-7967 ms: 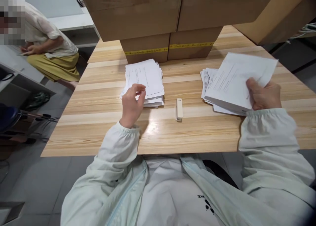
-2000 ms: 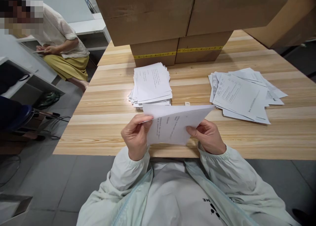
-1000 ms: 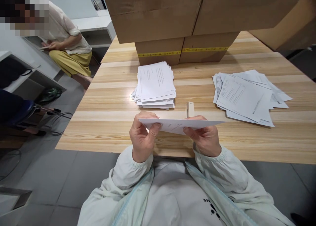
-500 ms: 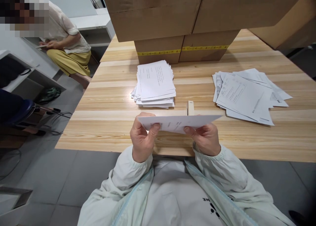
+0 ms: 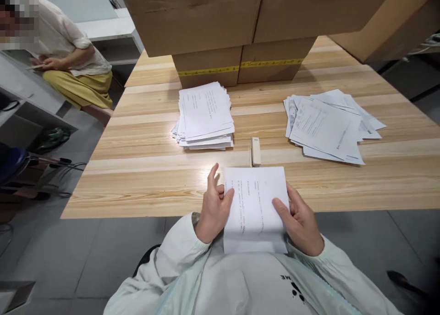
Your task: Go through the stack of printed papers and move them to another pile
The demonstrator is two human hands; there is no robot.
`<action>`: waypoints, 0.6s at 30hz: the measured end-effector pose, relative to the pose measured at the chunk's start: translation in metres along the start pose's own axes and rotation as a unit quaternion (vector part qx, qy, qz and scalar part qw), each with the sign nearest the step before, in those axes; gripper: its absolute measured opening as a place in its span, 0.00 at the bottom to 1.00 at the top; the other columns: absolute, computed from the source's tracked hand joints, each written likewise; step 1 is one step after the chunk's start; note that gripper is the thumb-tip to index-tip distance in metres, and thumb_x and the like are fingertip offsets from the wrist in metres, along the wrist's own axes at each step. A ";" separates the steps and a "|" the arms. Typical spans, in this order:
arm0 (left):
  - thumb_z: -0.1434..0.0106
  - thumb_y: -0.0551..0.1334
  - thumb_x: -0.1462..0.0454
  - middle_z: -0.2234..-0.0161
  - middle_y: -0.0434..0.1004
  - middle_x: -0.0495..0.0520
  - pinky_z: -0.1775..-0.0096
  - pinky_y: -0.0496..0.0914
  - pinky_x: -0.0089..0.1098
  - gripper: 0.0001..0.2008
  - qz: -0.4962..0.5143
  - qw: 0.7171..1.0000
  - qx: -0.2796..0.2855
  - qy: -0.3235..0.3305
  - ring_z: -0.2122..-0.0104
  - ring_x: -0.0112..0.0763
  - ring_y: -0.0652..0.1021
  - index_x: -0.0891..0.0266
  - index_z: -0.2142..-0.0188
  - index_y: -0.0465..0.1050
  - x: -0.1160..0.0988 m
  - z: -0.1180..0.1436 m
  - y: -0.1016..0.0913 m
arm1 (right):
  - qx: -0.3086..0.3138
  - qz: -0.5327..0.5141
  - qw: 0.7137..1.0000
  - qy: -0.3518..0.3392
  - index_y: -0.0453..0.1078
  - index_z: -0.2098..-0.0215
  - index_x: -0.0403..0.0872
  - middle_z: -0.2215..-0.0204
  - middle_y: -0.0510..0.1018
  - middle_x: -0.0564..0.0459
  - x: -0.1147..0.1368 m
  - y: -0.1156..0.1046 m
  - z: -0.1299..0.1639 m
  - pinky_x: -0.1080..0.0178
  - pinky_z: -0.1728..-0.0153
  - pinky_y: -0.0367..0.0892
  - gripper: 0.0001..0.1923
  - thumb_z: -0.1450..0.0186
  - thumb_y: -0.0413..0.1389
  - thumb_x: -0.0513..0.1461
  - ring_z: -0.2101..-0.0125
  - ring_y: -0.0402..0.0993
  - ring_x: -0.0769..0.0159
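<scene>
At the near edge of the desk (image 5: 147, 186), the printed paper (image 5: 255, 205) is grasped by fingers of the right hand (image 5: 303, 224); whether by half-spread fingers of the left hand (image 5: 213, 212) too cannot be told. The left pile (image 5: 206, 113) is stacked, the right pile (image 5: 326, 127) unsquared; the stapler (image 5: 255, 152) is left untouched.

Head-worn view, forward, down over tabletop (image 5: 137, 173)

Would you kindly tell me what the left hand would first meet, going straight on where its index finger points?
The left hand would probably meet the near edge of the left paper stack first; its height is unclear, so it might pass over.
</scene>
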State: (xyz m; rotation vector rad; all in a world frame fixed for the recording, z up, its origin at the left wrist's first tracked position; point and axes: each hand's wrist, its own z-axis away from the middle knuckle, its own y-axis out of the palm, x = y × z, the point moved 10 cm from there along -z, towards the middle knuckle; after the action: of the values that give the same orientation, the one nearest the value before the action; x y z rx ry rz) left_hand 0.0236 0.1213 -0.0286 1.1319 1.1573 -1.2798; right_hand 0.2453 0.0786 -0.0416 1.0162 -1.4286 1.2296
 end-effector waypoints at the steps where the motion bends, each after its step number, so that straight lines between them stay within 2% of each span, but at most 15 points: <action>1: 0.37 0.61 0.69 0.82 0.56 0.34 0.63 0.70 0.32 0.34 -0.030 1.000 0.006 0.000 0.81 0.23 0.62 0.59 0.33 0.51 0.005 0.001 0.004 | -0.016 -0.005 1.000 0.016 0.64 0.32 0.51 0.39 0.75 0.44 -0.012 -0.005 0.005 0.56 0.43 0.72 0.29 0.30 0.59 0.46 0.42 0.75 0.55; 4: 0.37 0.57 0.70 0.80 0.57 0.36 0.70 0.62 0.29 0.25 -0.078 0.995 0.049 -0.037 0.80 0.24 0.61 0.60 0.41 0.55 0.018 0.002 0.021 | -0.064 -0.028 0.996 0.060 0.62 0.31 0.50 0.36 0.71 0.43 -0.034 -0.023 0.014 0.51 0.37 0.66 0.32 0.31 0.60 0.48 0.38 0.71 0.53; 8: 0.39 0.56 0.71 0.79 0.59 0.38 0.75 0.54 0.27 0.15 -0.081 0.985 0.126 -0.084 0.80 0.23 0.60 0.58 0.54 0.60 0.023 -0.003 0.045 | -0.106 -0.034 0.991 0.074 0.63 0.32 0.50 0.37 0.72 0.42 -0.037 -0.044 0.012 0.50 0.36 0.65 0.34 0.33 0.62 0.49 0.38 0.71 0.52; 12: 0.41 0.56 0.71 0.80 0.53 0.38 0.75 0.52 0.27 0.09 -0.092 0.979 0.146 -0.104 0.80 0.23 0.57 0.59 0.61 0.65 0.025 -0.010 0.057 | -0.092 -0.048 0.992 0.075 0.64 0.32 0.50 0.37 0.73 0.43 -0.036 -0.049 0.005 0.51 0.37 0.66 0.33 0.33 0.62 0.49 0.39 0.72 0.53; 18: 0.42 0.56 0.70 0.80 0.52 0.39 0.75 0.52 0.27 0.08 -0.105 0.976 0.150 -0.115 0.79 0.22 0.56 0.61 0.63 0.70 0.029 -0.016 0.060 | -0.063 -0.069 0.991 0.094 0.63 0.32 0.51 0.37 0.73 0.43 -0.041 -0.048 0.002 0.53 0.39 0.70 0.33 0.33 0.62 0.49 0.40 0.73 0.54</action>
State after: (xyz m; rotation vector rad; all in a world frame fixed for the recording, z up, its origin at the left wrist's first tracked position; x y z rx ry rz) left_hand 0.0832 0.1336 -0.0610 1.0591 0.9495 -1.7472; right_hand 0.2995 0.0696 -0.0728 0.8742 -1.2530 1.0901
